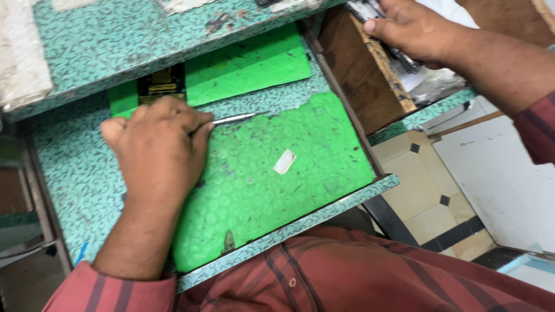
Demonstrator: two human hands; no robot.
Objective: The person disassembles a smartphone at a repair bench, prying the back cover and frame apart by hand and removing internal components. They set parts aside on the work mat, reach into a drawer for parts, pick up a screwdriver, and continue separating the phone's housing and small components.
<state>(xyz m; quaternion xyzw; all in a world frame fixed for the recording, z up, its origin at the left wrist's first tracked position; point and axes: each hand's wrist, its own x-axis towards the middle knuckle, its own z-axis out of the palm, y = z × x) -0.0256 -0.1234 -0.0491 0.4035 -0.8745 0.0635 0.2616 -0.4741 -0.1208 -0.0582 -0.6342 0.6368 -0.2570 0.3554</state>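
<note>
Left hand (157,147) grasps tweezers (234,119) over the green mat (272,190). Right hand (413,26), beyond the mat, grips dark items (404,60). Risk: tweezers' tip may snag the mat.

The slim tool (237,119) looks like bright, smooth metal. Under it the green mat (277,185) is matt, embossed and scuffed. The drawer (75,173) liner is a patterned teal laminate, worn at the edges; the side compartment (358,69) is bare, rough wood.
</note>
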